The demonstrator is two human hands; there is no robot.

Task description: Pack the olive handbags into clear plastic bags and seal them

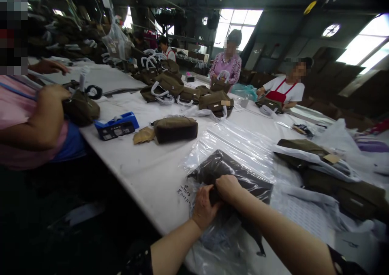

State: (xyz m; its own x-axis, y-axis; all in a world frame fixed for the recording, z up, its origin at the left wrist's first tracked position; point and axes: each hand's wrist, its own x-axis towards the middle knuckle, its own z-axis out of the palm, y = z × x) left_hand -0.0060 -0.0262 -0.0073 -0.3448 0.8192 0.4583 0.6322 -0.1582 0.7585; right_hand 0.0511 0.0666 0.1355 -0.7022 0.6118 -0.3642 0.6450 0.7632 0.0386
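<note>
The fingers of our left hand (pixel 204 208) and right hand (pixel 229 188) are curled close together, grasping the dark brown fabric bag (pixel 223 165) under shiny clear plastic sheeting (pixel 234 139), on the white-covered table (pixel 133 169) before us. Beyond, we see a boxy olive-brown fabric pouch (pixel 176 128); to our right lie olive handbags (pixel 340 190) with white-wrapped handles (pixel 304 154).

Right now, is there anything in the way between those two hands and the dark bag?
Maybe just clear plastic: it covers much of the dark bag and spreads beyond it. The left hand and right hand are at the bag's near side; I can't tell if plastic lies under them. Nothing else stands between.
</note>
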